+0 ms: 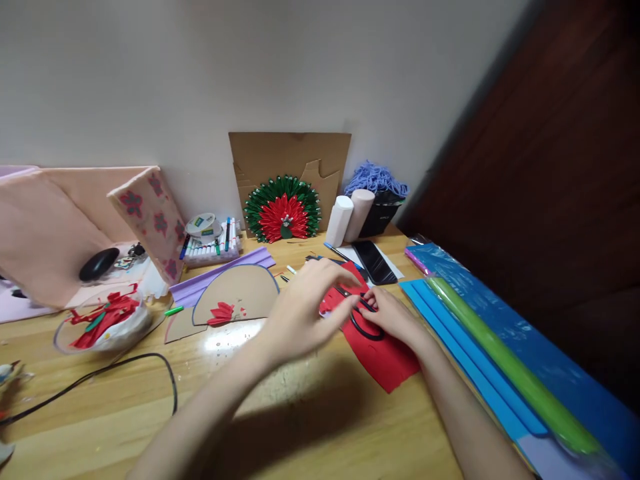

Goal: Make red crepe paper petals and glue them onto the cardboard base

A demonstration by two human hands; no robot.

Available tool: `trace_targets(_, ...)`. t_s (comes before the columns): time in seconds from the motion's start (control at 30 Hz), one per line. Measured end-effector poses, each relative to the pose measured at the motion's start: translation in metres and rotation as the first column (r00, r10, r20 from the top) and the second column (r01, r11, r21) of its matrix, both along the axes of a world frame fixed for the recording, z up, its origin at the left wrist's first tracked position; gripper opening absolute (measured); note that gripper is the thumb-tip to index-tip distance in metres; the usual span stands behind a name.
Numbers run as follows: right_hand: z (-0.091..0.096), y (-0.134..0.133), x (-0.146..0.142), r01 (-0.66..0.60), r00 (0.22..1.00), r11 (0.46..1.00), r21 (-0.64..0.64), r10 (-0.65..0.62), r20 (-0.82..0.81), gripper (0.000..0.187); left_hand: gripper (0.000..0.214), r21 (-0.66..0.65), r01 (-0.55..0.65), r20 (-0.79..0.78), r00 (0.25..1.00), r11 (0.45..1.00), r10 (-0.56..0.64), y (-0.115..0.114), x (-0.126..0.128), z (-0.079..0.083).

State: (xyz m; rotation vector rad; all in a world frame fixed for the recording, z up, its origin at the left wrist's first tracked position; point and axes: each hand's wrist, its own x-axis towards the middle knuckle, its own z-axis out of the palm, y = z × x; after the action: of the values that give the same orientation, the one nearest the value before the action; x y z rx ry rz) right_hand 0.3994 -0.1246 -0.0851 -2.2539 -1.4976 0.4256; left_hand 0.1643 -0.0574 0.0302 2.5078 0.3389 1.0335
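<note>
Over the right part of the table lies a bright red sheet (383, 360), which could be paper or fabric. A pair of scissors with black handles (367, 331) rests on top of it. My right hand (393, 312) has its fingers closed around the upper handle of the scissors. Just left of them my left hand (307, 307) hovers, thumb and fingers apart, with nothing visible between them. Its fingertips are close to the metal end of the scissors, and part of the red sheet is hidden behind them.
Behind stands cardboard (290, 150) with a red and green peacock-like fan (285, 213). A phone (374, 262) lies beyond my right hand. Blue and green rolls (500, 360) line the right edge. Leftward are a half-round board (240, 287), a bowl of red scraps (120, 330) and a black cable (100, 372).
</note>
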Motion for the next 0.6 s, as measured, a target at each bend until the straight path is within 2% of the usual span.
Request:
trace_targets(0.07,-0.003,0.002,-0.005,0.013,1.0,1.0,0.019,-0.013,0.013,0.022,0.016,-0.031,0.075,-0.282,0.956,0.997,-0.081,0.03,0.015,-0.033)
trace_targets(0.13,-0.006,0.004,-0.01,0.039,0.999,0.999,0.036,-0.04,0.03,0.024,0.025,-0.114,0.108,-0.45,0.881,0.988,-0.149,0.056,0.027,-0.067)
trace_targets(0.2,-0.009,0.007,-0.014,0.064,0.997,0.996,0.058,-0.066,0.033,0.021,0.017,-0.294,0.083,-0.42,0.883,0.952,-0.207,0.072,0.032,-0.092)
trace_targets(0.23,-0.009,0.007,-0.015,0.076,0.997,0.995,0.072,-0.078,0.026,0.02,0.012,-0.334,0.08,-0.406,0.887,0.939,-0.22,0.077,0.033,-0.101)
trace_targets(0.3,-0.01,0.008,-0.015,0.103,0.995,0.99,0.1,-0.102,-0.009,0.019,0.008,-0.418,0.079,-0.367,0.896,0.905,-0.248,0.081,0.032,-0.108)
trace_targets(0.43,-0.01,0.009,-0.011,0.18,0.972,0.969,0.17,-0.149,-0.179,0.022,0.018,-0.579,0.056,-0.307,0.909,0.814,-0.281,0.085,0.026,-0.105)
trace_targets(0.5,-0.01,0.01,-0.008,0.241,0.933,0.945,0.22,-0.163,-0.321,0.025,0.027,-0.666,-0.011,-0.248,0.946,0.746,-0.207,0.086,0.026,-0.103)
trace_targets(0.6,-0.009,0.013,-0.008,0.316,0.829,0.913,0.258,-0.134,-0.543,0.029,0.045,-0.794,-0.128,-0.167,0.986,0.594,-0.011,0.087,0.03,-0.099)
